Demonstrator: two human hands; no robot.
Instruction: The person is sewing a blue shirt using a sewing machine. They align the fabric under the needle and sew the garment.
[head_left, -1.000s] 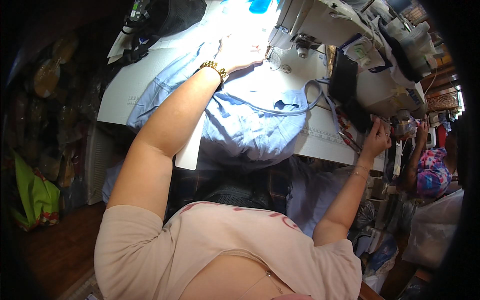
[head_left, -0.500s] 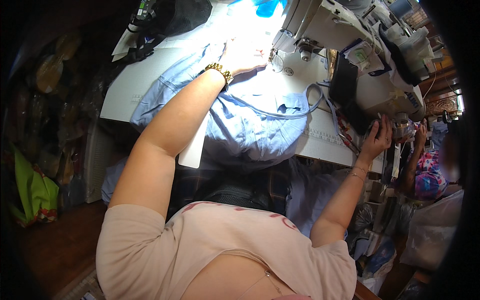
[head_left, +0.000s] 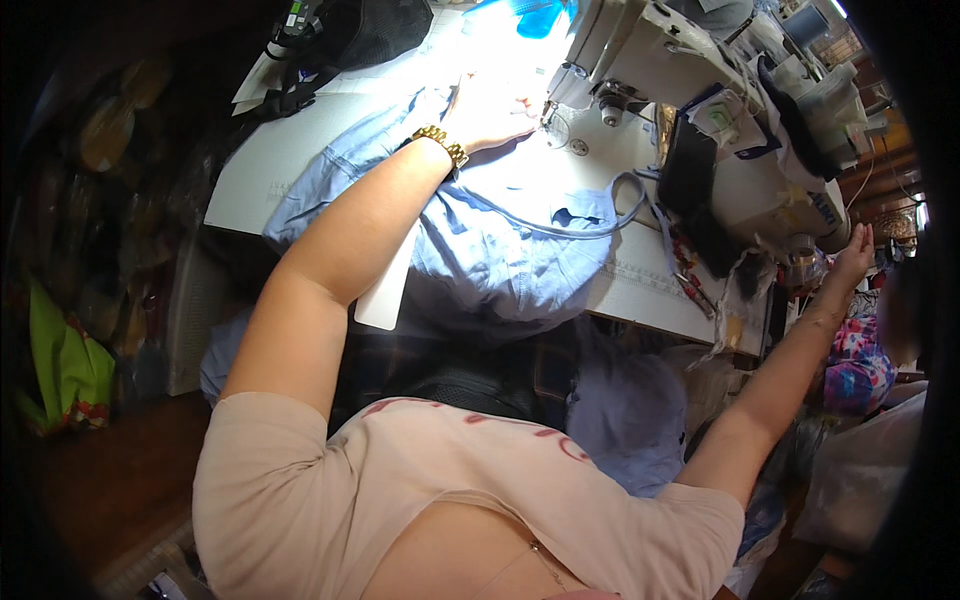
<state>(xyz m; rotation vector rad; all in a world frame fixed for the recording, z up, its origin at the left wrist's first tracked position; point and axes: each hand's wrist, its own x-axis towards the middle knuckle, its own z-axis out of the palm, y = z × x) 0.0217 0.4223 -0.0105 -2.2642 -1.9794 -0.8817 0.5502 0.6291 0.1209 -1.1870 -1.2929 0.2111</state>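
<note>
— Since a moment ago, what is shifting?

— Mostly my right hand (head_left: 855, 258): it is lifting off the machine's end and is now hanging at the right of the frame, fingers spread, gripping nothing. It looks like I am done there.

— And the big things?

— Across the white table (head_left: 260, 170) the blue garment (head_left: 500, 250) is lying bunched in the upper middle, below the sewing machine (head_left: 690, 80). My left hand (head_left: 490, 110) is pressing flat on the cloth beside the needle, fingers apart, gold watch (head_left: 442, 143) showing.
</note>
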